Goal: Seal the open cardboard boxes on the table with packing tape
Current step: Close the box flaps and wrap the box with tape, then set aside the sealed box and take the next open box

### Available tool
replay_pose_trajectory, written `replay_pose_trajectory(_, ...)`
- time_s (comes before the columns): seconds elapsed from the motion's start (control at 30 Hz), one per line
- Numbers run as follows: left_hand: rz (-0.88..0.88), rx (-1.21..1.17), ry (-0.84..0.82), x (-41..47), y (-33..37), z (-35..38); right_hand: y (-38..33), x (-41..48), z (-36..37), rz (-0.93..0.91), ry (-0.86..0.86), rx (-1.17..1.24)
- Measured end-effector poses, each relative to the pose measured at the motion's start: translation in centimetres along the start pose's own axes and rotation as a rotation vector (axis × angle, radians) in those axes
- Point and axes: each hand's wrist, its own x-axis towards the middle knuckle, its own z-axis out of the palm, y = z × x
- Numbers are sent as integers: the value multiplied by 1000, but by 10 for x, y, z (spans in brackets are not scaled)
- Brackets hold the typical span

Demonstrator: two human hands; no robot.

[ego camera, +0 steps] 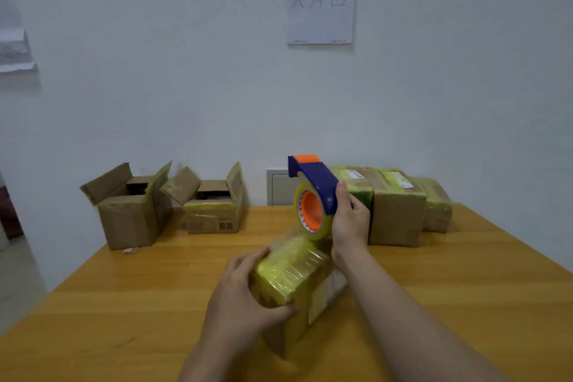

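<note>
one open box (130, 208) and a second open box (214, 205) stand flaps-up at the far left of the table (124, 304). my left hand (245, 291) curls round the near end of the small box (297, 282) at mid-table, its top glossy with yellowish tape. my right hand (350, 220) grips the blue-and-orange tape dispenser (313, 192) just above its far end. i judge this box nearly sealed; next the tape needs cutting. sealed boxes (397, 208) stand at the right
</note>
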Motion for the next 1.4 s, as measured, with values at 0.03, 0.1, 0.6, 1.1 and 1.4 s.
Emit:
replay_pose_trajectory(0.03, -35, 1, 88, -1, -5, 0, -2, 0, -2, -12, 44, 18)
replay_pose_trajectory(0.1, -138, 24, 239, 0, -13, -2, -4, 0, -5, -33, 108, 37)
replay_pose_trajectory(0.6, -99, -50, 96, 118, -57, 56, 63, 7, -23, -112, 139, -91)
replay_pose_trajectory(1.1, 30, -120, -30, 233, -75, 127, 104, 23, -12, -194, 1, -175)
replay_pose_trajectory(1.4, 58, -104, 406, 224, -123, 75, 129, 11, -5, -36, -19, -166)
